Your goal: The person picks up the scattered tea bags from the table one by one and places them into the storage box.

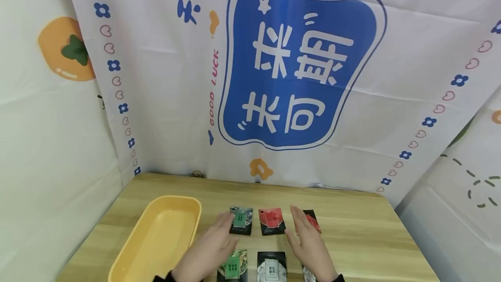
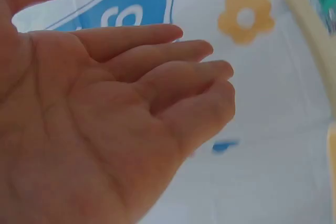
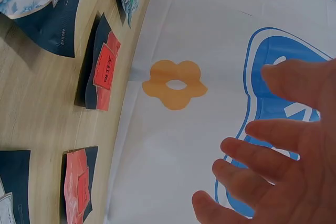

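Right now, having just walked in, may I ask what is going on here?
A person's left hand and right hand are held out over two rows of small packets on a wood-grain table. Neither hand grips a packet; whether they touch any is hard to tell. A yellow tray stands left of the packets.

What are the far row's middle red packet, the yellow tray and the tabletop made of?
Red packet: probably plastic or foil film, satin-looking; its face bows out in the right wrist view.
Yellow tray: likely moulded plastic, smooth; even colour, rounded corners.
Tabletop: wood-grain look; wood or printed laminate, can't tell.
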`<state>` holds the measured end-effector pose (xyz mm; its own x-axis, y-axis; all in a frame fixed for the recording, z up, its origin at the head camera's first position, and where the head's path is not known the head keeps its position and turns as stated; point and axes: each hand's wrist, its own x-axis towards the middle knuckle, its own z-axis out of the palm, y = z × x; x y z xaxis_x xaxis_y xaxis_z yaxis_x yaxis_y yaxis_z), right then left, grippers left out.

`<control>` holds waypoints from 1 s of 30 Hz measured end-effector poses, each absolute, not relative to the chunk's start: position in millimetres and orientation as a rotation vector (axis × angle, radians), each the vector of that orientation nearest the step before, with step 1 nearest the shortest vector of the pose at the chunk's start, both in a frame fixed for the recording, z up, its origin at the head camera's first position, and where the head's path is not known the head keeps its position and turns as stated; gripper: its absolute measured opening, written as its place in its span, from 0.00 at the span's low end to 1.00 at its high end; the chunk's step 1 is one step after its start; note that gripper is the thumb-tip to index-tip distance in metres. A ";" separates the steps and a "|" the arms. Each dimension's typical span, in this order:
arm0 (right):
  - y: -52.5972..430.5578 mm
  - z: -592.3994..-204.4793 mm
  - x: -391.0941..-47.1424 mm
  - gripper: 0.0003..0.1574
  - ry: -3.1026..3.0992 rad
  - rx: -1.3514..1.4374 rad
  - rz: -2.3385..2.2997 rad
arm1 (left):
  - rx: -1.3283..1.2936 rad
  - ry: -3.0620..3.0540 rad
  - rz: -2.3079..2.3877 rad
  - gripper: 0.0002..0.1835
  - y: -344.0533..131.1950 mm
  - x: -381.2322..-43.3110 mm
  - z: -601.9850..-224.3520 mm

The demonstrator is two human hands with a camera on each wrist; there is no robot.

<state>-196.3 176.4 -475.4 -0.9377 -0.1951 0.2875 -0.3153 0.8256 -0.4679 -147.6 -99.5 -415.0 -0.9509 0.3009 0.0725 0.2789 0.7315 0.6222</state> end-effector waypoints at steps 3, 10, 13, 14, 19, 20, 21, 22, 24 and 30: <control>173.7 -477.4 -196.0 0.40 -2.791 0.403 0.770 | 0.379 2.950 0.981 0.36 -126.3 -133.3 -404.8; 171.5 -477.5 -193.7 0.38 -2.829 0.411 0.823 | 0.319 3.029 0.803 0.36 -189.5 -125.7 -399.9; 172.6 -474.5 -194.4 0.37 -2.828 0.431 0.821 | 0.341 3.090 0.705 0.36 -211.9 -130.4 -403.6; 173.1 -473.6 -194.9 0.37 -2.824 0.442 0.818 | 0.342 3.097 0.681 0.35 -219.0 -132.6 -404.5; 173.0 -470.2 -192.3 0.37 -2.834 0.478 0.828 | 0.299 3.069 0.593 0.35 -253.3 -137.0 -411.4; 173.7 -469.5 -191.8 0.37 -2.838 0.482 0.829 | 0.289 3.054 0.585 0.35 -258.7 -138.8 -412.6; 174.7 -468.7 -191.2 0.37 -2.842 0.484 0.829 | 0.286 3.043 0.586 0.34 -263.7 -140.9 -414.2; 175.7 -467.9 -190.8 0.37 -2.846 0.486 0.830 | 0.283 3.029 0.588 0.34 -268.1 -142.8 -415.2; 177.7 -466.6 -190.4 0.37 -2.843 0.496 0.822 | 0.286 2.996 0.611 0.32 -276.0 -147.9 -416.7; 178.8 -465.3 -192.8 0.36 -2.809 0.540 0.813 | 0.189 2.866 0.658 0.17 -297.8 -165.9 -418.7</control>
